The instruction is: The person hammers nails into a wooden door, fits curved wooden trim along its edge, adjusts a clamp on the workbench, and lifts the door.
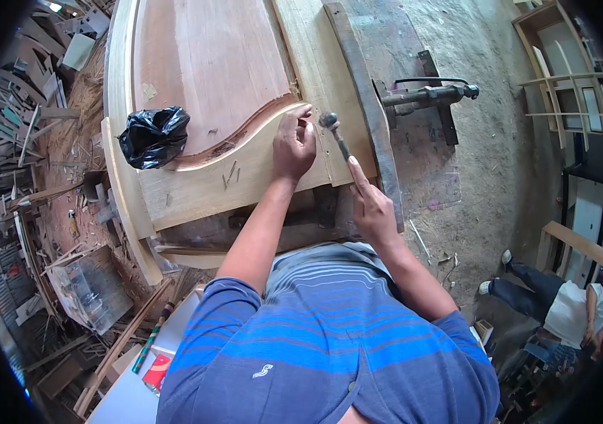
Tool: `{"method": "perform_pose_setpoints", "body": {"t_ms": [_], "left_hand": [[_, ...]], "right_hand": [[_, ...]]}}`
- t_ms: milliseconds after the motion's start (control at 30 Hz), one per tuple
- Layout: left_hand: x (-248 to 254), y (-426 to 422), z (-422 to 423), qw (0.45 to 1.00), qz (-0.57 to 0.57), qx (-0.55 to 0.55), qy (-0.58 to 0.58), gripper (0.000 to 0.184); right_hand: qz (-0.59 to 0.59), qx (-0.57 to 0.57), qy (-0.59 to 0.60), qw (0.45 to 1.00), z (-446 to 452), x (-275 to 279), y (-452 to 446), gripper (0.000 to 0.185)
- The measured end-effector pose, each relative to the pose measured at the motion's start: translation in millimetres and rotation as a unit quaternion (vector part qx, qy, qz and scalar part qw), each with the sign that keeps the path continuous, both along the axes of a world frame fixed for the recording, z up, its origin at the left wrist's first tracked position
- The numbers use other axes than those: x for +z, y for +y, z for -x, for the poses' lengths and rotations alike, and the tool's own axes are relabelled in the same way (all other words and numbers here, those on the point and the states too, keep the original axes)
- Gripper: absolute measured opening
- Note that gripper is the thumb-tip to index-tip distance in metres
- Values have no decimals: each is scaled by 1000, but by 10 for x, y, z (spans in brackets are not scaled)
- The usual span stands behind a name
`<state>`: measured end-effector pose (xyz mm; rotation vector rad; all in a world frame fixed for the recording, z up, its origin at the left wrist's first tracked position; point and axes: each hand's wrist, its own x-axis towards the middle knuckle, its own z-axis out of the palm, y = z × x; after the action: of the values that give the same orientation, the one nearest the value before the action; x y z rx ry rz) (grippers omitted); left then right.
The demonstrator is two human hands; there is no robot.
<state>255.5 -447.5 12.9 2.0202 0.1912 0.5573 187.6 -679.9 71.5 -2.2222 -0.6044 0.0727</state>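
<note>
1. Looks like pale, smooth, matt wood on the frame (192,194).
2. Shows reddish, finely grained wood on the inset panel (206,63).
3. Shines glossy and crinkled, like thin black plastic, on the bag (153,136).
4. Looks like dark, dull metal on the head of the hammer (338,137) and on the clamp (428,96).
5. Looks like greyish, worn wood on the bar (365,85).
6. Looks like matt, striped cloth on the shirt (308,311).
7. Looks rough and dusty on the floor (488,155).

the panel (223,42) lay on the bench (421,173), a plastic bag (153,138) on its left side and nails (229,174) to the bag's right. the left hand (294,145) was at the panel, between those nails and the hammer (341,144), which was in the right hand (373,208). a vise (421,97) sat right of the panel, scrap wood (79,51) far left, another person (573,307) far right.
</note>
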Motion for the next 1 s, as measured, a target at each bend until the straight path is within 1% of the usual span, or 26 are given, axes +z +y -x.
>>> {"method": "perform_pose_setpoints", "body": {"t_ms": [33, 133, 200, 267, 333, 367, 433, 500, 533, 600, 633, 700, 800, 867, 900, 933, 967, 1000], "left_hand": [[-1, 3, -7, 1000, 4, 4, -8, 37], [-5, -21, 11, 1000, 14, 5, 0, 35], [-13, -2, 17, 1000, 8, 7, -1, 34], [-43, 0, 2, 1000, -5, 8, -19, 34], [-32, 20, -36, 999, -41, 4, -34, 34], [-45, 26, 4, 998, -59, 3, -34, 34], [17, -1, 31, 1000, -12, 3, 4, 33], [47, -6, 45, 999, 23, 1, 35, 32], [39, 3, 50, 1000, 10, 2, 29, 32], [31, 5, 29, 1000, -16, 1, 12, 32], [22, 2, 16, 1000, -24, -2, -7, 32], [26, 22, 3, 998, -42, -3, -41, 32], [25, 2, 23, 1000, 7, -2, 7, 31], [68, 11, 52, 999, 20, -4, 35, 31], [91, 8, 32, 999, 26, -8, 44, 31], [44, 11, 8, 1000, -1, -3, 13, 31], [-18, 21, 18, 999, -29, 2, -17, 32], [-1, 40, -18, 997, -59, 10, -49, 32]], "right_hand": [[-42, -7, -27, 999, -14, 77, 53, 75], [-95, -39, -98, 990, 42, 183, 75, 70], [-104, -66, -155, 980, 65, 61, 116, 68], [-10, -33, -14, 999, 46, -7, 21, 68], [52, -26, 29, 998, -8, 13, 55, 68], [11, -35, 4, 999, 12, 43, 70, 69], [-64, -53, -70, 994, 13, 189, 152, 71], [-111, -79, -131, 982, 68, 176, 178, 74], [-47, -64, -60, 995, 91, 80, 137, 74], [81, -35, 78, 993, 85, -55, 55, 75], [51, -44, 76, 995, 61, -84, 73, 75], [-19, -36, 7, 999, -6, -21, 115, 73], [-82, -62, -102, 989, 41, 162, 157, 73], [-41, -59, -71, 995, 103, 131, 116, 74], [16, -43, -5, 999, 106, 20, 31, 75], [72, -27, 59, 995, 79, -58, -10, 76], [74, -29, 66, 995, 80, -131, 4, 78], [41, -22, 44, 998, 30, -67, 34, 77]]}}
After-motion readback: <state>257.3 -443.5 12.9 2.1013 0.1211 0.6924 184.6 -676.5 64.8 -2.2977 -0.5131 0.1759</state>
